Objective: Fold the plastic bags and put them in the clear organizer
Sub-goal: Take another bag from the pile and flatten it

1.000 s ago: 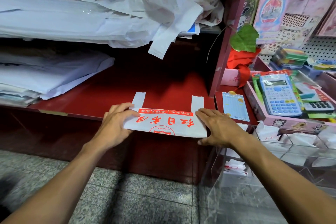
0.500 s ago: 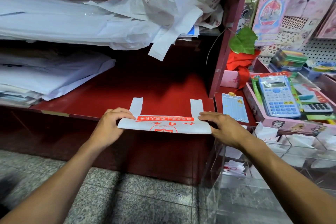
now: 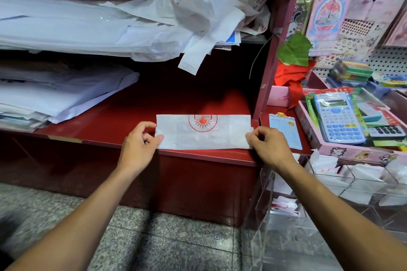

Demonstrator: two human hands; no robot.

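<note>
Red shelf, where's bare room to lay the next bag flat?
Bare red shelf lies between the folded bag and the paper stacks, also behind the bag. The upper shelf's loose bags and calculator tray are crowded.

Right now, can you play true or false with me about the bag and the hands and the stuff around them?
1. Both hands pinch the folded plastic bag, the left hand at one end and the right hand at the other. True.
2. The bag lies on the floor. False: it lies on the red shelf.
3. The bag shows a red round logo. True.
4. The blue calculator sits left of the bag. False: it is to the right, in a pink tray.
5. The clear organizer is empty. False: folded white bags already lie in its compartments.
</note>
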